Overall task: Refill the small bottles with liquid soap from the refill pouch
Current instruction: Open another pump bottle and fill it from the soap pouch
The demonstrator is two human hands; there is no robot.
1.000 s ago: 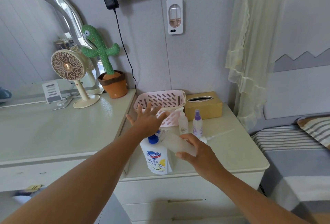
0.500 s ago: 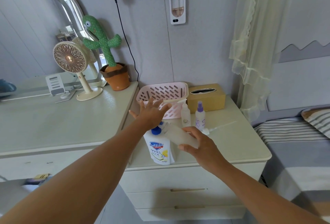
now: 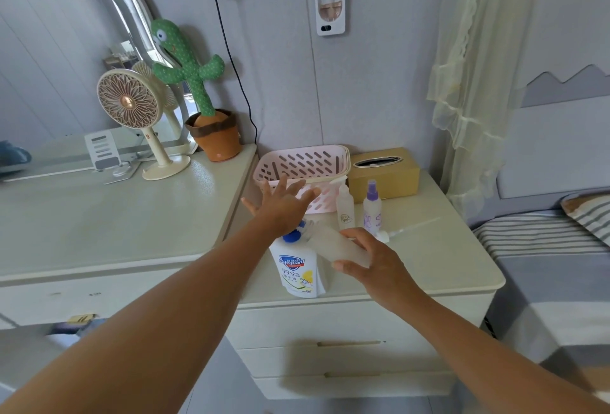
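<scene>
Near the front edge of the counter (image 3: 445, 258), left of its middle, the refill pouch (image 3: 297, 268) is standing upright, with its blue cap (image 3: 292, 236) pointing up. Just to its right, the right grip (image 3: 373, 262) is curling thumb and fingers round the base end of a translucent small bottle (image 3: 336, 243) and holding it clear of the counter. The bottle is lying tilted, with its long axis running from the grip up and leftward, and its neck is pointing at the blue cap; whether the two are touching is hard to tell. The left grip (image 3: 282, 204) is hovering just behind the cap, fingers spread wide and holding nothing. To the right of the right grip, a loose pump head with tube (image 3: 412, 227) is lying flat on the counter. Farther back, a clear pump bottle (image 3: 345, 209) and a purple-capped spray bottle (image 3: 372, 209) are standing upright side by side. Along the back edge, a pink basket (image 3: 303, 163) is sitting towards the left corner, with a tissue box (image 3: 384, 172) just beside it.
</scene>
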